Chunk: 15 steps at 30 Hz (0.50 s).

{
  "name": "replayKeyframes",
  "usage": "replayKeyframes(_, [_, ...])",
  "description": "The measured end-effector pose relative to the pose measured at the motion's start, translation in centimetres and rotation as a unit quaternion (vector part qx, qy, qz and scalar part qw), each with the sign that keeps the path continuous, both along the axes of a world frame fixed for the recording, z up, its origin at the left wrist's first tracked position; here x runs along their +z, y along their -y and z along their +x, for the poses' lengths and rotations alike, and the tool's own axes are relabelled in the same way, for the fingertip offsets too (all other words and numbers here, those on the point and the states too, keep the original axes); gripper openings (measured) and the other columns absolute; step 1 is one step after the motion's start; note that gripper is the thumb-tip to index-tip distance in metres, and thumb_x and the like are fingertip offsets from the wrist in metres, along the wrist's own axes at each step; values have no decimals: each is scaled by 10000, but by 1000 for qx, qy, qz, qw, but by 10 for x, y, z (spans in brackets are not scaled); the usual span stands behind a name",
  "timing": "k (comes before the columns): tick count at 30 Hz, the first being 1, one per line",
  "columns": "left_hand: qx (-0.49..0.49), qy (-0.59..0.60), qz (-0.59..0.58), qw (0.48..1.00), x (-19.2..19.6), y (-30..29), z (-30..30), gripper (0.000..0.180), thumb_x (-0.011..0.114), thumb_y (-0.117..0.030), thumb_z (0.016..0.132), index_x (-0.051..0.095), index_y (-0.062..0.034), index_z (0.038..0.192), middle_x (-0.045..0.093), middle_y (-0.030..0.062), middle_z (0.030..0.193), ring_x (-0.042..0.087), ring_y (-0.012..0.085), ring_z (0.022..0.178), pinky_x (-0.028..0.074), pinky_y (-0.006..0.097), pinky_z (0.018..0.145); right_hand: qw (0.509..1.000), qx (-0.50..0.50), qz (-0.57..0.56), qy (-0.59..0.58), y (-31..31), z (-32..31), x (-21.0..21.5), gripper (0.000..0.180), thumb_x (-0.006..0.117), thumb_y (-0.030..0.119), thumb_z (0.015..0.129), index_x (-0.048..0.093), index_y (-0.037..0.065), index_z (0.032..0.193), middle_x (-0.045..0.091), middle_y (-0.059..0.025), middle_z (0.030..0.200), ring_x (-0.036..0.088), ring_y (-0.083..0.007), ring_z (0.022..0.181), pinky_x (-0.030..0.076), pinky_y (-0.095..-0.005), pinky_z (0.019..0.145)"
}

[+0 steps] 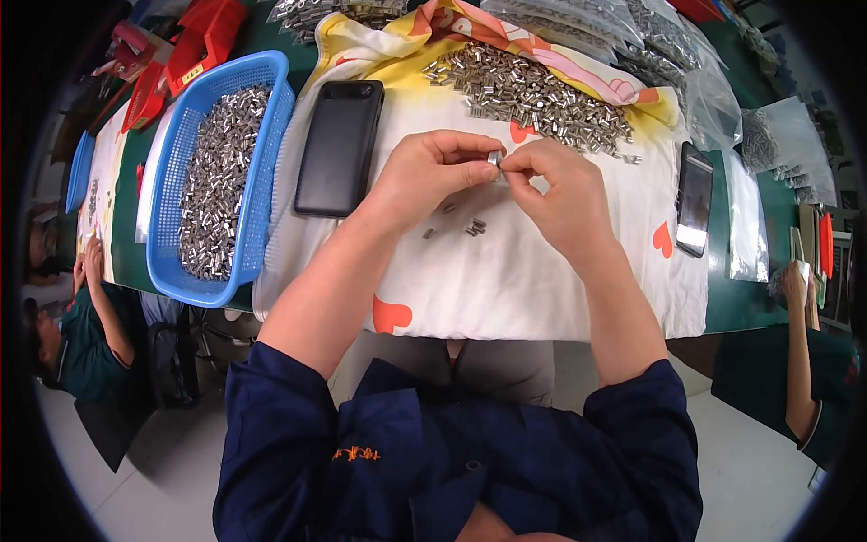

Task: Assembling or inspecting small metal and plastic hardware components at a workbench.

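Note:
My left hand point(432, 172) and my right hand point(558, 191) meet over a white cloth point(506, 271) with orange hearts. Both pinch one small silver metal sleeve point(494, 157) between their fingertips. A few loose sleeves point(470, 227) lie on the cloth just under my hands. A heap of the same silver parts point(533, 90) is spread on the cloth beyond my hands.
A blue plastic basket point(264, 163) full of silver parts stands at the left. A black phone point(339, 149) lies beside it, and another phone point(694, 199) lies at the right. Clear bags of parts point(668, 45) sit at the back. Other people sit at both sides.

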<state>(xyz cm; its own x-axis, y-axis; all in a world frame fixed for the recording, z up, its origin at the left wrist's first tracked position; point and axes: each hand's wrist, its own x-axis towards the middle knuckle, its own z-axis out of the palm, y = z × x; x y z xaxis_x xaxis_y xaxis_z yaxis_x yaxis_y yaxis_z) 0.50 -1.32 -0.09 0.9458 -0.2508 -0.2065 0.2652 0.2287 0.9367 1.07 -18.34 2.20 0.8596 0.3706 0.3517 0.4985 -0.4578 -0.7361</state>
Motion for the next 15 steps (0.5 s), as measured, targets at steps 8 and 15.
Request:
replayKeyframes(8, [-20, -10, 30, 999, 3, 2, -1, 251, 614, -44, 748, 585, 6, 992, 613, 28, 785, 513, 35, 593, 382, 168, 465, 995, 39, 6, -87, 14, 6, 7, 88, 586, 59, 704, 592, 27, 786, 585, -88, 705, 562, -202, 630, 442, -285, 577])
replayKeyframes(15, [-33, -7, 23, 999, 6, 2, -4, 253, 620, -38, 735, 592, -1, 984, 617, 28, 809, 547, 44, 671, 407, 155, 533, 997, -20, 6, -77, 29, 18, 12, 77, 588, 79, 703, 595, 24, 757, 588, -85, 692, 557, -206, 615, 441, -289, 576])
